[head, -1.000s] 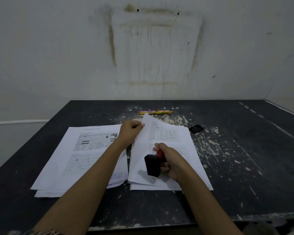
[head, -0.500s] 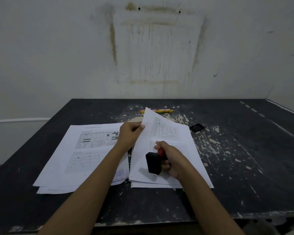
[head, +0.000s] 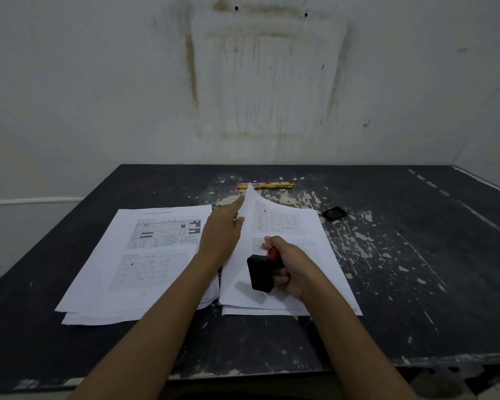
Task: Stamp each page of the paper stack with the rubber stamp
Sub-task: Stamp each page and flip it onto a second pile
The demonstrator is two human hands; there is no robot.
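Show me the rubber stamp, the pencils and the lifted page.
rubber stamp point(head: 261, 272): head view, on its black body.
pencils point(head: 264, 185): head view, on their middle.
lifted page point(head: 274, 223): head view, on its printed face.

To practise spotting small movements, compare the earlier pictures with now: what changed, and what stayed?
The left hand, pinching the top sheet of the right stack, has lifted the sheet's far corner higher, peeling it leftward. The right hand still grips the rubber stamp over that stack. The left pile, the pencils and the small black object lie as before.
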